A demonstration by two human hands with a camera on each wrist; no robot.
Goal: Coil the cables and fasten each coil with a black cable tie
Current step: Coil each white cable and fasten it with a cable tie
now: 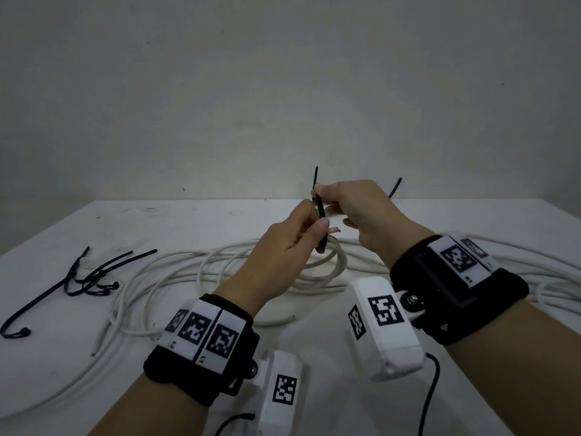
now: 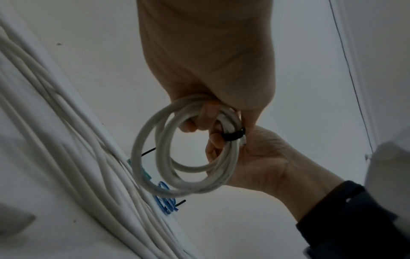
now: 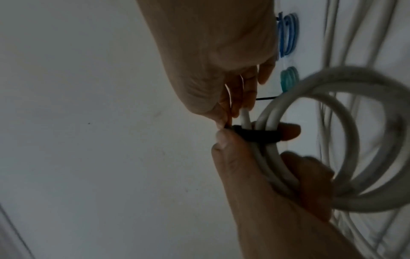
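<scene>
White table point(image 1: 188, 221) under a bare grey wall. Fastening step in hand, seemingly: small white coil point(image 3: 346, 72) held up above mid-table, black cable tie point(image 3: 257, 134) already looped round its strands. Left hand point(image 1: 283, 253) curled round the coil, thumb against the band; right hand point(image 1: 367, 209) pinching at the tie beside the lock. Next, probably: pull the tail through until snug, keeping the turns bunched. Loose white cables point(image 1: 151, 272) sprawled directly beneath, spare ties point(image 1: 85, 278) near the left edge, blue and teal coils point(image 3: 287, 35) at the far edge. Open room mostly above the clutter; bare patch far left for setting down.
</scene>
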